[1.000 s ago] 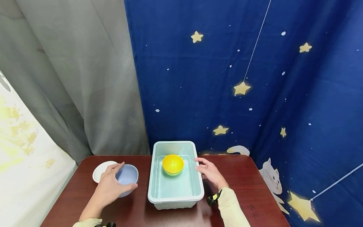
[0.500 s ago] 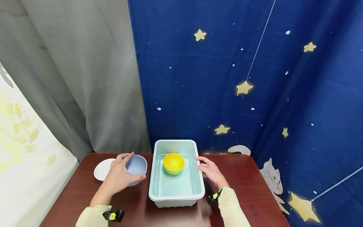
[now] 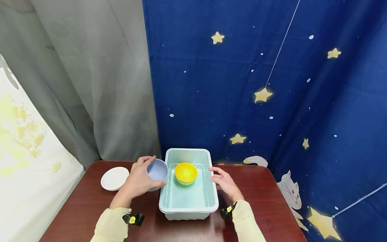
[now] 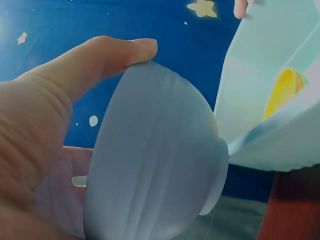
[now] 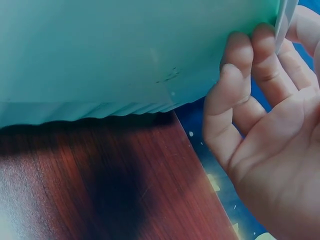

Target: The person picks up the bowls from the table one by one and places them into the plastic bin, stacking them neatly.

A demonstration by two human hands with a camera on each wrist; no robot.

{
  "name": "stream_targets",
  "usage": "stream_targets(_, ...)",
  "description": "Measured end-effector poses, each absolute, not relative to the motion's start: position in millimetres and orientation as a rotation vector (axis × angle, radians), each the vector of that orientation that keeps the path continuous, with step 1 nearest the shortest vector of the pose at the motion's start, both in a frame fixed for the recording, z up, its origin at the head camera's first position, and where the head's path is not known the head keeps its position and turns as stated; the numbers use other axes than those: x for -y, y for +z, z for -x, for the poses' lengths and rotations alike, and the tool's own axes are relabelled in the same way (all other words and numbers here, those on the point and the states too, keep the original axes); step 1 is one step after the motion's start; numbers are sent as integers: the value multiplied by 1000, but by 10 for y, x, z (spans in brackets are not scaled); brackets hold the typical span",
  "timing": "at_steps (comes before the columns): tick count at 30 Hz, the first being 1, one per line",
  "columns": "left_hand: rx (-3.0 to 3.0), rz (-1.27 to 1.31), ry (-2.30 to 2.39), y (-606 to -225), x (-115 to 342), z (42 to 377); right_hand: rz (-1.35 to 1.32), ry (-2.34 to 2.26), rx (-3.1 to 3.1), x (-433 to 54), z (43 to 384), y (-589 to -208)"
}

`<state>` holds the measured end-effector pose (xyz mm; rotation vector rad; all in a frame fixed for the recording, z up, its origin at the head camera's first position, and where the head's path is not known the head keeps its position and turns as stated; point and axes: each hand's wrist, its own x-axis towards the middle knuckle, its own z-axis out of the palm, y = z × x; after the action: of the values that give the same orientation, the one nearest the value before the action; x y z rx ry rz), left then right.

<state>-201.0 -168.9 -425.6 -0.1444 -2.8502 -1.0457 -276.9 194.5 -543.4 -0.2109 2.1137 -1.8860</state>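
My left hand [image 3: 137,181] grips a blue bowl [image 3: 158,169] by its rim, thumb and fingers spread across it. The bowl is at the left edge of a pale green plastic bin [image 3: 188,200]; in the left wrist view the bowl [image 4: 155,155] is tipped on its side, its foot towards the bin. Inside the bin, a yellow bowl [image 3: 185,172] is stacked on a green bowl [image 3: 185,184]. My right hand [image 3: 225,183] holds the bin's right rim; the right wrist view shows curled fingers [image 5: 237,55] under the rim, against the outer wall.
A white plate [image 3: 115,178] lies on the dark red wooden table [image 3: 251,201], left of the bin. Behind the table hang a grey curtain [image 3: 121,101] and a blue curtain [image 3: 196,117] with stars.
My left hand has carried the blue bowl to the right, from beside the white plate up to the bin's left edge. More of the plate shows. The right hand stays at the rim.
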Motion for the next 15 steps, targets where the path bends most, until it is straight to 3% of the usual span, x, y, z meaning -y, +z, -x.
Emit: stream_targets(15,2863,171,-1184,-4240,1453,2144,210,-1931,-2073,-1930,2770,-5440)
